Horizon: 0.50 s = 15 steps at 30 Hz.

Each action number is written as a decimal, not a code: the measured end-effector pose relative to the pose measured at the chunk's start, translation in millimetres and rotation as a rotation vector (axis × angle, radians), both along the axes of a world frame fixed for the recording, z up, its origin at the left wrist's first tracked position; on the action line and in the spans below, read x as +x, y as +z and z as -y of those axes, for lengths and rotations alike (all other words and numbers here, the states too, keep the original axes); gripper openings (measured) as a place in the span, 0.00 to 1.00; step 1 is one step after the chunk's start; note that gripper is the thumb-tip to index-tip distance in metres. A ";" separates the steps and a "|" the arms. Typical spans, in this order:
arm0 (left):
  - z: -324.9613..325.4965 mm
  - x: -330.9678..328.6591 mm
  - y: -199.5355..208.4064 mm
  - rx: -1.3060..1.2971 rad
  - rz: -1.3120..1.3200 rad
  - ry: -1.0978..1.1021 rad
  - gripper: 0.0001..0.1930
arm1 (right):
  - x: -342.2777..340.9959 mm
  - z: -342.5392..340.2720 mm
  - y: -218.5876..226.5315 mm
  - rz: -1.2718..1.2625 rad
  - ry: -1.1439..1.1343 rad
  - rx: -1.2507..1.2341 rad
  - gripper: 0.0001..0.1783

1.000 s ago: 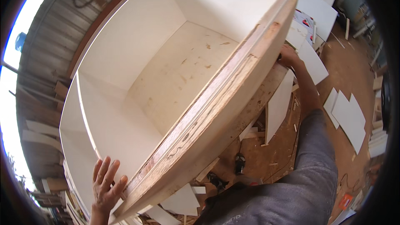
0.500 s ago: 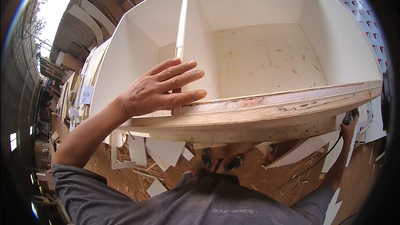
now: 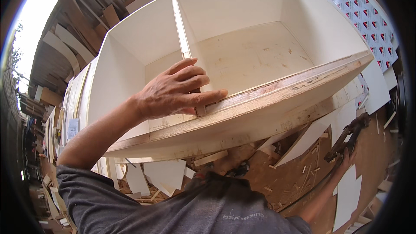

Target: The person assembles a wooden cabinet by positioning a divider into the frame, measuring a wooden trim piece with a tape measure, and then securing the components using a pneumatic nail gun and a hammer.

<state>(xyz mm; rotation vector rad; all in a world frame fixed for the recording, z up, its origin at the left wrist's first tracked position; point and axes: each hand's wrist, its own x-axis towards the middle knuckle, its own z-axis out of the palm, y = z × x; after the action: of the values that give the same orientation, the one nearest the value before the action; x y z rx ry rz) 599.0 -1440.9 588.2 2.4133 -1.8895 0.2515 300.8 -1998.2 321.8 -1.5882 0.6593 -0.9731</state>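
A large white box-shaped cabinet [image 3: 242, 147] with bare wooden front edges lies in front of me, its open side up. My left hand [image 3: 173, 89] rests where its upright divider [image 3: 178, 21] meets the front rail [image 3: 277, 97]. The fingers curl over the divider's edge, the index finger stretches along the rail, and the thumb tucks down on the other side. Low at the right, clear of the cabinet, my right hand [image 3: 345, 161] is wrapped around a dark nail gun [image 3: 349, 136]. A hose trails from the gun towards me. Part of the right-hand grip is hidden.
White board offcuts [image 3: 167, 175] and wood scraps litter the brown floor [image 3: 299, 177] below the cabinet. Curved boards [image 3: 65, 50] lean at the far left. A patterned sheet [image 3: 355, 13] lies beyond the cabinet's right side.
My right hand has drawn the nail gun away from the cabinet's right front corner, lower and towards me. My left fingers have curled more over the divider. The view has turned.
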 end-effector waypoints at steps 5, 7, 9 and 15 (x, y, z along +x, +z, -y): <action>-5.3 10.7 -6.0 -0.039 -0.020 -0.129 0.54 | -38.3 -173.1 57.4 0.195 -0.184 0.255 0.27; -6.8 15.2 -9.0 -0.076 0.002 -0.191 0.55 | -51.7 -200.7 50.0 0.130 -0.244 0.459 0.23; 1.5 14.0 -3.8 -0.066 0.026 -0.218 0.53 | -71.0 -225.1 10.7 -0.020 -0.306 0.540 0.20; -2.0 15.7 -11.2 -0.081 0.052 -0.219 0.45 | -70.5 -346.2 11.0 0.113 -0.330 0.613 0.18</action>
<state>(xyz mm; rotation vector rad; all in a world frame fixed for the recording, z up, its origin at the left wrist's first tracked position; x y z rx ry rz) 614.6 -1438.8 577.0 2.1472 -2.1002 0.3714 230.3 -1652.0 332.8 -0.8949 1.0448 -0.9667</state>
